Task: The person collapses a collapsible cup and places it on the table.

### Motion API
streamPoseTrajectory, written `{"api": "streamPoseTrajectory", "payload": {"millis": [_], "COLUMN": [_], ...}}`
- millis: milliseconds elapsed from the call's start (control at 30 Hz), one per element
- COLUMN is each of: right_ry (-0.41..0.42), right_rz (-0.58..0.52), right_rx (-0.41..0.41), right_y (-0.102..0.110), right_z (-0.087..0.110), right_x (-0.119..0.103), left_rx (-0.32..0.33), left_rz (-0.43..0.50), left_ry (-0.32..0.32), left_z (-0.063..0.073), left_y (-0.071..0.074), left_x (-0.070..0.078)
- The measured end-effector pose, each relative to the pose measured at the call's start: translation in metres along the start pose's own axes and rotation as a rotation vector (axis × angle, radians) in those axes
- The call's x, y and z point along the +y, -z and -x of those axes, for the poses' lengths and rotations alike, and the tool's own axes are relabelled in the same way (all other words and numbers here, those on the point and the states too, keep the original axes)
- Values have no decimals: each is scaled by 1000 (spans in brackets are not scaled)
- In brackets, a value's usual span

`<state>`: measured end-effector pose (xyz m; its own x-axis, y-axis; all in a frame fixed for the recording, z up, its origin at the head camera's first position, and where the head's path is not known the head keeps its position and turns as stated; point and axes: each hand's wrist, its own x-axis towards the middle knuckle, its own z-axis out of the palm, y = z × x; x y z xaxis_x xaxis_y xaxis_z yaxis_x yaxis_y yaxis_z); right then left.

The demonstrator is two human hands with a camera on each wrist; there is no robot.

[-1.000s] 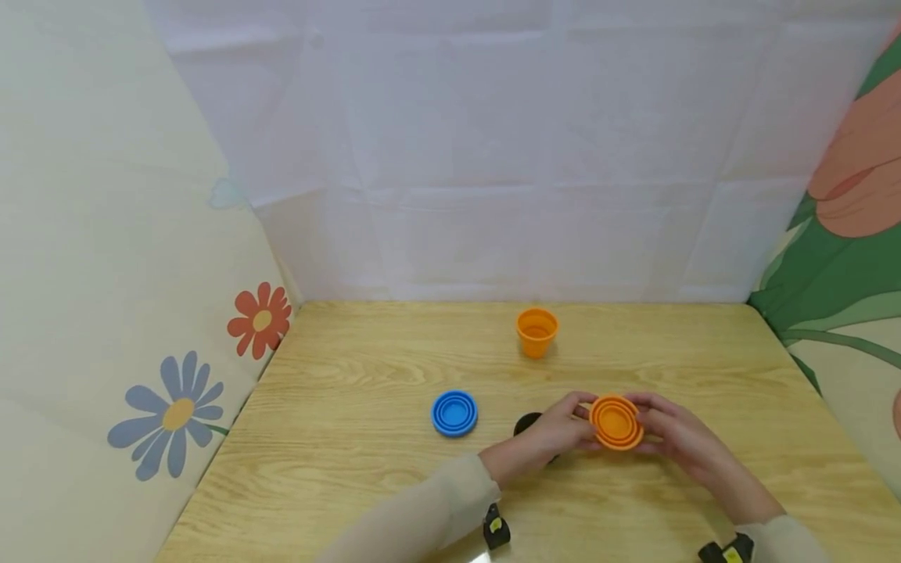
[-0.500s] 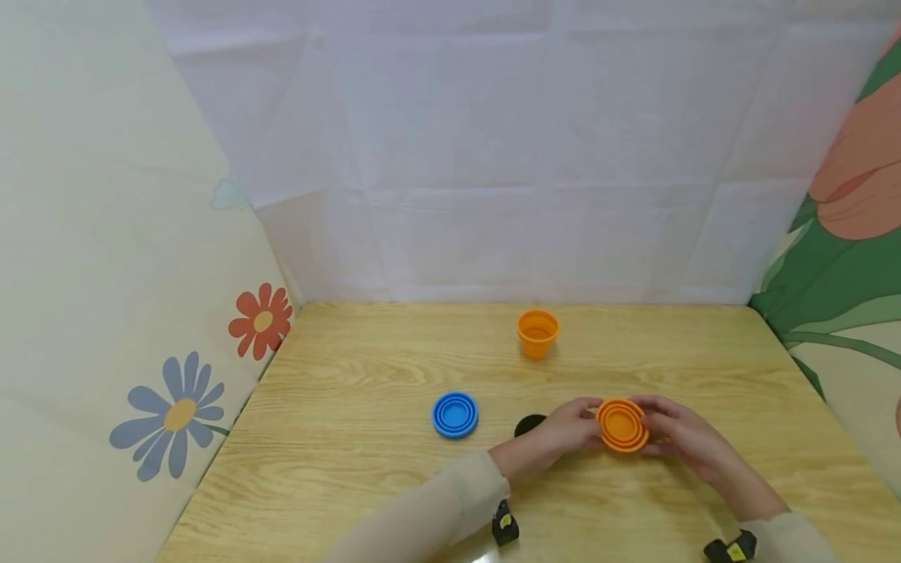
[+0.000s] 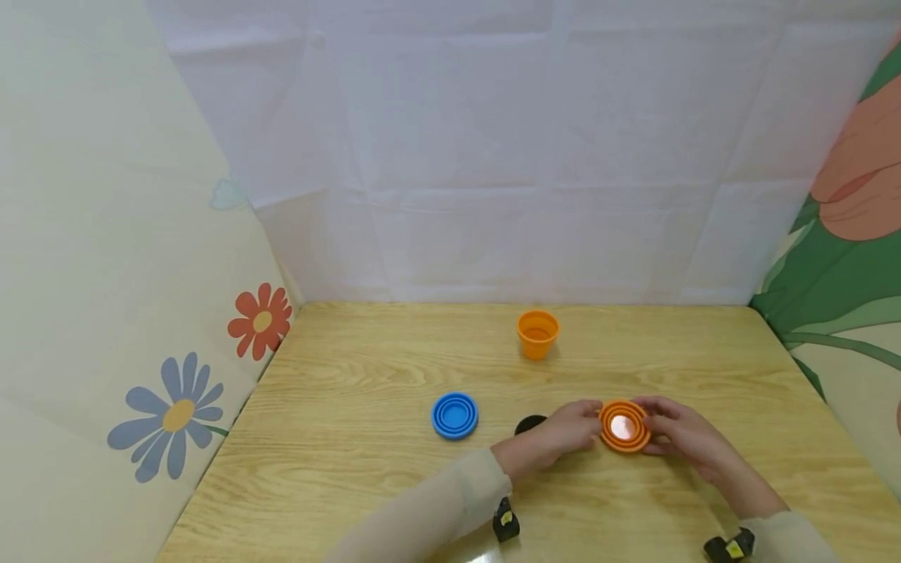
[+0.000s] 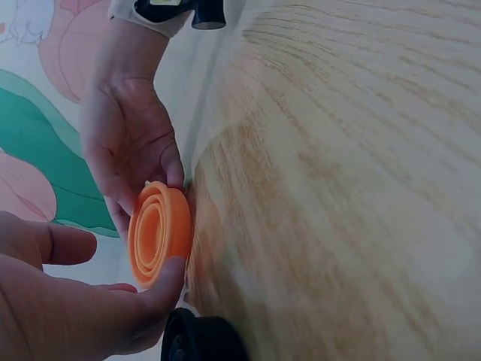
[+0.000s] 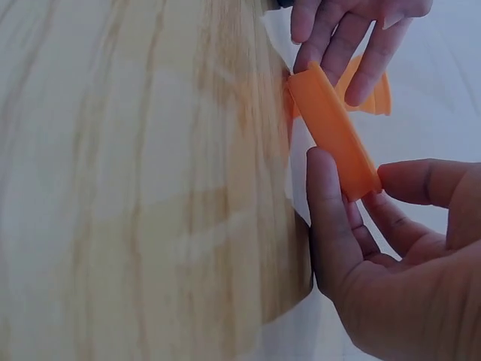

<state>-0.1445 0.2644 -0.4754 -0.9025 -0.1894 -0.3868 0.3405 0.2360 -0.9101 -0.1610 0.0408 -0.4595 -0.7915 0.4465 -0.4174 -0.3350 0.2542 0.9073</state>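
Note:
Between my two hands is a collapsed orange folding cup, its rings nested flat and its mouth upward. My right hand pinches its right side. In the right wrist view, thumb and forefinger of that hand lie on opposite faces of the cup. My left hand holds the left edge. The left wrist view shows the left thumb at the rim, while the forefinger stands off the cup. Whether the cup touches the table cannot be told.
An expanded orange cup stands upright farther back. A collapsed blue folding cup lies to the left. My left forearm partly hides a black round thing. A white cloth hangs behind the wooden table.
Both hands and the collapsed orange cup have shifted slightly to the right. The cup now shows a bright reflection on its bottom. The other cups have not moved.

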Motion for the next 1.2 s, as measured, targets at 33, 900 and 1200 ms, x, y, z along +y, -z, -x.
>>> {"api": "streamPoseTrajectory", "payload": {"millis": [33,900,1200], "right_ry": [-3,425,668], "right_rz": [5,655,828], "right_rx": [1,176,211], "right_y": [0,1,-16], "right_z": [0,-19,-44], "right_x": [0,-36,-59], "left_rx": [0,55,292], "left_rz": [-13,-545,-1192], "left_ry": [-1,-305,-597], "left_z": [0,4,4], "left_y": [0,41,80], "left_x": [0,15,29]}}
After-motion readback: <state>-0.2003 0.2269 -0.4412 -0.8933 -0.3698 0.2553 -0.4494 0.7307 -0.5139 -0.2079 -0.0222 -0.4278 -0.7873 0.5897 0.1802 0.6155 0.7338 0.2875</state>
